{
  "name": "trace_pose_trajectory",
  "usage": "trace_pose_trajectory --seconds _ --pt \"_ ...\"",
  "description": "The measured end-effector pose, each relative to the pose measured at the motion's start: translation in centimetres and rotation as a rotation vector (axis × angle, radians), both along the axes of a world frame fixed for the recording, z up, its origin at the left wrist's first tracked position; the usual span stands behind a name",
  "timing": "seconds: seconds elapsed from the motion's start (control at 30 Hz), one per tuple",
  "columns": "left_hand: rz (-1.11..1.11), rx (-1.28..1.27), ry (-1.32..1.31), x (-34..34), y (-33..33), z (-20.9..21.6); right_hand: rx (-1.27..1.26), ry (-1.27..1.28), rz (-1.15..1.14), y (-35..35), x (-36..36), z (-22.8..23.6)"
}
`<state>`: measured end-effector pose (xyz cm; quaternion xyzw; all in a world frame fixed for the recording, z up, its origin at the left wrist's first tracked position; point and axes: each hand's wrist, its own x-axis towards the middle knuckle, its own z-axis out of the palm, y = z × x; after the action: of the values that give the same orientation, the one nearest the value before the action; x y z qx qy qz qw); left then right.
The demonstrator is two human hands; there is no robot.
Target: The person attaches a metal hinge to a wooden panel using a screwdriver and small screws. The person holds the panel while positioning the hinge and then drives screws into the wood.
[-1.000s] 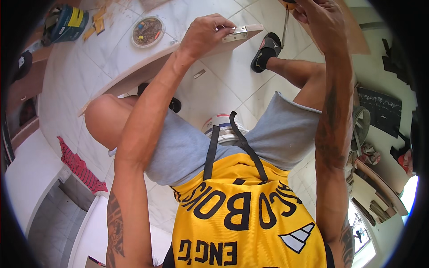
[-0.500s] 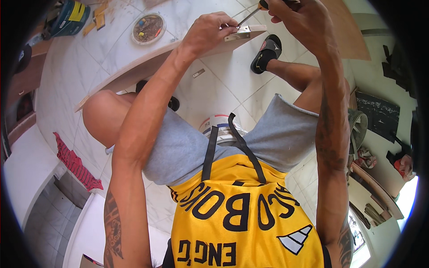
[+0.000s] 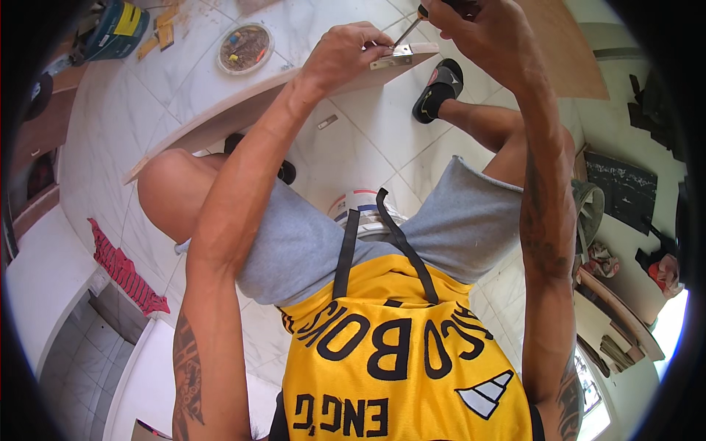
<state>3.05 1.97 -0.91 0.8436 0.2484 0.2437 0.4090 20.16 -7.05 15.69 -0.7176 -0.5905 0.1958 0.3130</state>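
A long wooden board [image 3: 220, 112] stands on edge across my left knee, and a metal hinge [image 3: 398, 59] lies at its right end. My left hand [image 3: 347, 53] rests over that end, thumb and fingertips pinched beside the hinge; whatever is between them is too small to make out. From the upper right my right hand [image 3: 478, 28] grips a screwdriver [image 3: 409, 31] by its handle, partly hidden by the fingers. The shaft slants down to the left, its tip at my left fingertips and the hinge.
Another small hinge [image 3: 327, 122] lies on the tiled floor below the board. Beyond the board stand a round tub of small bits [image 3: 245, 48] and a dark green bucket [image 3: 114, 33]. I sit on a white bucket [image 3: 362, 202]. A striped red cloth [image 3: 125, 272] lies at left.
My right hand and the screwdriver handle have shifted slightly left and turned a little. My left hand stays pinched at the hinge, and the board has barely moved.
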Motion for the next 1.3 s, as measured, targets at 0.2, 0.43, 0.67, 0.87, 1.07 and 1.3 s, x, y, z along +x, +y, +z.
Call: trace_pose_trajectory --seconds 0.2,0.43,0.67,0.87,1.07,1.3 --pt "-0.007 -0.02 -0.01 0.1 0.1 0.1 -0.005 -0.031 -0.038 0.2 0.1 -0.3" --pt "-0.009 -0.02 0.004 0.1 0.1 0.0 -0.014 0.017 -0.004 0.1 0.1 0.1" --pt "-0.01 0.012 0.0 0.0 0.2 -0.1 0.023 0.016 0.04 0.0 -0.1 0.1" --pt "-0.01 0.017 -0.016 0.1 0.2 -0.3 -0.071 0.0 -0.009 0.4 -0.6 0.9" --pt "-0.012 0.015 -0.007 0.0 0.1 -0.1 -0.123 0.003 0.072 0.3 -0.6 2.1" --pt "-0.014 0.005 -0.002 -0.2 0.1 0.1 0.103 -0.263 0.192 0.5 -2.7 6.5"
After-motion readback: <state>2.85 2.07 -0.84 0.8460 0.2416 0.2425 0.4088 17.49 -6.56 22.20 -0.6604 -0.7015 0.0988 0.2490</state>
